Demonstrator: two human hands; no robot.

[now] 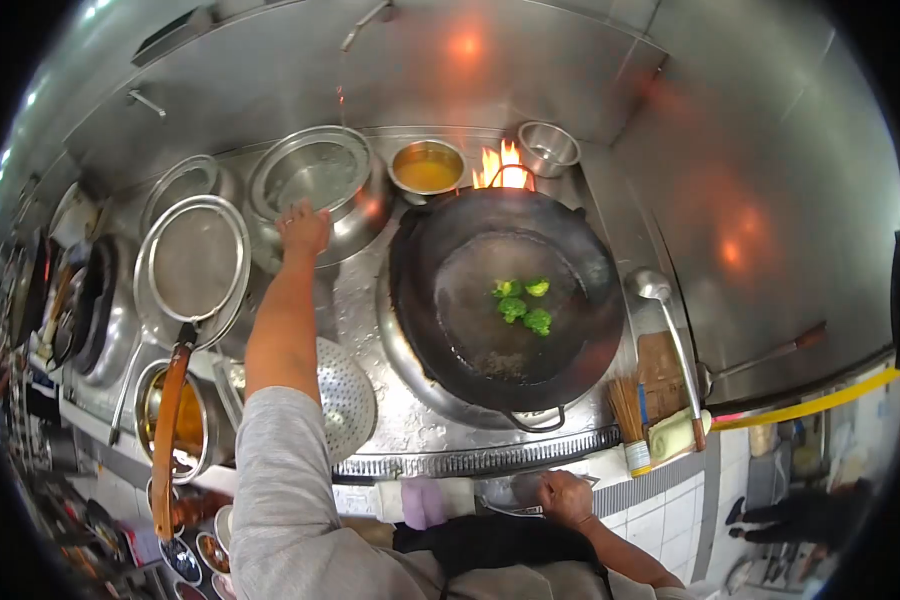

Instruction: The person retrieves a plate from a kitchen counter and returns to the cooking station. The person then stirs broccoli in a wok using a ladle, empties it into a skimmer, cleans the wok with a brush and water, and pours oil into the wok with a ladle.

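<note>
My left hand (303, 230) reaches over the near rim of a large steel pot (355, 225) of clear liquid, its fingers apart and nothing visible in them. Close to the stove's front edge, my right hand (567, 498) is closed; what it holds, if anything, is hidden. A black wok (580, 330) sits on the burner between them, with several bright green broccoli florets (511, 308) in its bowl. Behind the wok, flames (505, 165) rise. Beside my left forearm lies a round mesh strainer (195, 262) with a wooden handle.
Left of my arm stands a pot of orange-brown liquid (215, 425); a perforated ladle (345, 400) lies right of it. A bowl of yellow liquid (427, 170) and a small steel bowl (548, 150) stand behind. At right are a ladle (653, 285) and a bamboo brush (628, 410).
</note>
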